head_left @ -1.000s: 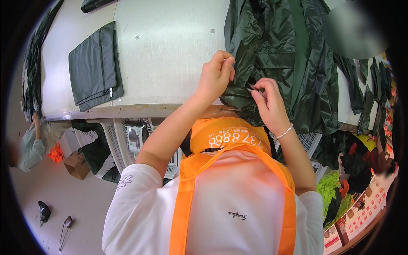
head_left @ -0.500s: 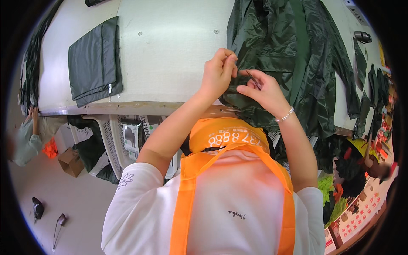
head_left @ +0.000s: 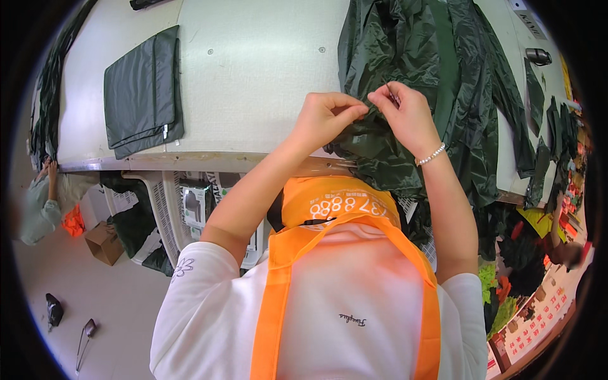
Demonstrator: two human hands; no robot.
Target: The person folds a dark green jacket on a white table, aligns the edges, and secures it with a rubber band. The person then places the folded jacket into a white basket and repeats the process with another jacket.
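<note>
A dark green shiny jacket (head_left: pixel 411 63) lies spread over the right part of the white table, its near part hanging over the front edge. Above its left side, my left hand (head_left: pixel 326 120) is closed in a pinch; what its fingertips hold is too small to make out. Just right of it my right hand (head_left: pixel 405 117), with a beaded bracelet at the wrist, is closed around a slim dark tool (head_left: pixel 391 96) like thread snips, mostly hidden by the fingers. The fingertips of both hands are close together, with a small gap between them.
A folded dark green garment (head_left: pixel 142 95) lies on the table's (head_left: pixel 253 76) left part. More dark cloth hangs at the far left edge. Below the front edge stand white plastic baskets (head_left: pixel 155 202). A cardboard box (head_left: pixel 104 242) is on the floor, near another person's sleeve (head_left: pixel 41 212).
My right hand has moved away from me and slightly right, with the slim dark tool. My left hand has turned and lowered, its pinched fingertips shifting right toward the right hand.
</note>
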